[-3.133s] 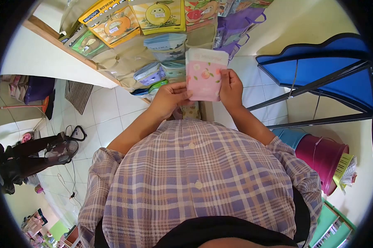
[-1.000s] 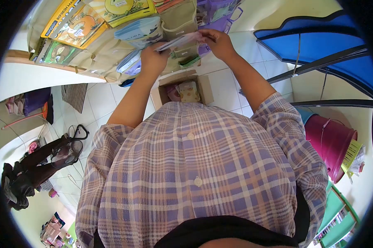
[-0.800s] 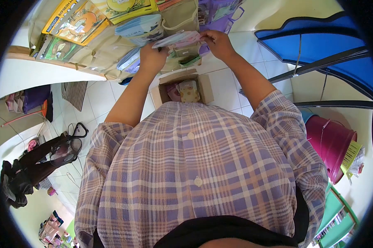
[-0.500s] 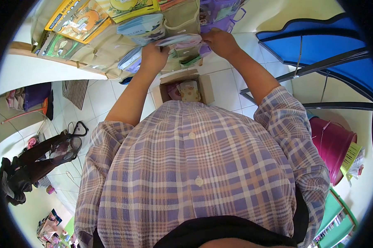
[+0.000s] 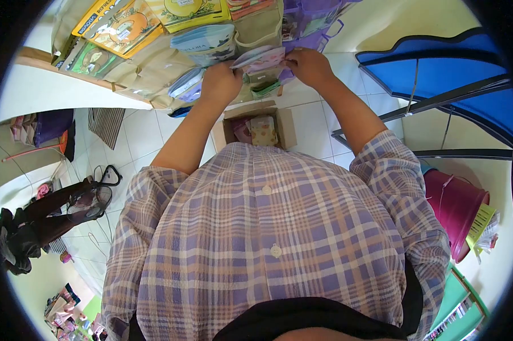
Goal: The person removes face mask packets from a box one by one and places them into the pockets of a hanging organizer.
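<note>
A pale pink packet point(image 5: 263, 59) sits at a pocket of the beige hanging organizer point(image 5: 259, 29). At its left edge is my left hand point(image 5: 221, 83), its fingers pinched on the packet. My right hand point(image 5: 310, 67) has its fingers closed at the packet's right edge, beside the purple organizer point(image 5: 319, 23). Light blue packets point(image 5: 204, 41) fill the pocket above my left hand, and blue and purple packets point(image 5: 187, 85) stand to its left. Below the pink packet a green-edged packet point(image 5: 265, 87) shows in a lower pocket.
On the tiled floor below stands an open cardboard box point(image 5: 288, 126) with packets inside. Blue panels on a black frame point(image 5: 466, 85) stand at the right, above a magenta bin point(image 5: 458, 199). Dark cloth point(image 5: 35, 227) lies at the left. Orange and yellow packets point(image 5: 120, 28) hang at upper left.
The view has shifted slightly, so the organizer and box appear a little farther right. Both hands remain at the pink packet, which shows more clearly between them.
</note>
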Demonstrator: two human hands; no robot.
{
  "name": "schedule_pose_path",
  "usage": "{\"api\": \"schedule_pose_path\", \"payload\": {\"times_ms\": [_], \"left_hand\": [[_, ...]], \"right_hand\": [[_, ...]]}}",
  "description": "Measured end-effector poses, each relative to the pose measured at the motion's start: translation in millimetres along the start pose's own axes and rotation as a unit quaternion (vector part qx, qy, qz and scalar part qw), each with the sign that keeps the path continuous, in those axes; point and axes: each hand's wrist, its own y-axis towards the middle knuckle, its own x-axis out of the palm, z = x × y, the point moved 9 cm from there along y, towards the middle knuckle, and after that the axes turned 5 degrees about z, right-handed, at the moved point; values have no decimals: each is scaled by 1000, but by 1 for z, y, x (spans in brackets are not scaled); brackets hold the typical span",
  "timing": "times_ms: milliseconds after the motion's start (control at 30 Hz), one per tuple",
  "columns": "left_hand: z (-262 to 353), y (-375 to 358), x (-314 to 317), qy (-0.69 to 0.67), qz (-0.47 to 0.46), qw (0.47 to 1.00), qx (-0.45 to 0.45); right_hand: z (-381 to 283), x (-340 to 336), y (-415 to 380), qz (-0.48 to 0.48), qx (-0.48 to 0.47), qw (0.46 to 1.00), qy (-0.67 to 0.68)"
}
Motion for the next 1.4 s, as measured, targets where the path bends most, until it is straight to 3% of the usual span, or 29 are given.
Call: {"api": "schedule_pose_path", "payload": {"times_ms": [67, 200, 233, 300, 433, 533, 633, 700, 733, 800, 867, 933, 1000, 1033, 1200, 1300, 1400], "left_hand": [[9, -2, -4, 7, -61, 998, -19], [7, -5, -13, -60, -4, 998, -17], [7, -6, -14, -45, -7, 999, -14], [7, -5, -11, -31, -9, 999, -15], [11, -4, -9, -39, 22, 999, 9], [10, -5, -13, -54, 28, 998, 4], [15, -5, -15, -12, 22, 1000, 7], [15, -4, -11, 21, 12, 1000, 13], [15, -4, -8, 16, 8, 1000, 20], [17, -6, -4, 11, 2, 1000, 26], [19, -8, -17, -102, 63, 992, 25], [16, -7, -13, -81, 54, 995, 30], [15, -7, -8, -60, 45, 997, 33], [17, -7, -5, -35, 42, 997, 49], [30, -10, -15, -50, 72, 994, 63], [29, -9, -6, -21, 63, 994, 83], [30, -8, 1, 4, 43, 996, 82]], "right_hand": [[-3, 2, 6, -29, -4, 999, -42], [-2, 1, 15, -116, -22, 988, -98], [1, 5, 16, -114, -23, 988, -97], [-8, -6, 17, -49, -88, 994, 47], [-3, -2, 8, -70, -45, 995, 46], [-9, -10, 9, 12, -81, 995, -61], [-1, -8, 10, -50, -42, 998, 6], [1, -22, 6, 29, -15, 975, 218], [2, -21, 6, 28, -16, 975, 218], [-9, -23, 6, 32, -71, 996, 37], [-11, -27, 7, 6, -50, 999, 18], [-9, -25, 7, -17, -31, 999, -1], [-17, -40, 5, 70, -85, 973, 203], [-16, -38, 4, 70, -85, 973, 203], [-23, -41, 5, 109, -121, 987, -6], [-23, -30, 7, 40, -103, 991, -76], [-26, -28, 7, 38, -121, 990, -57]]}}
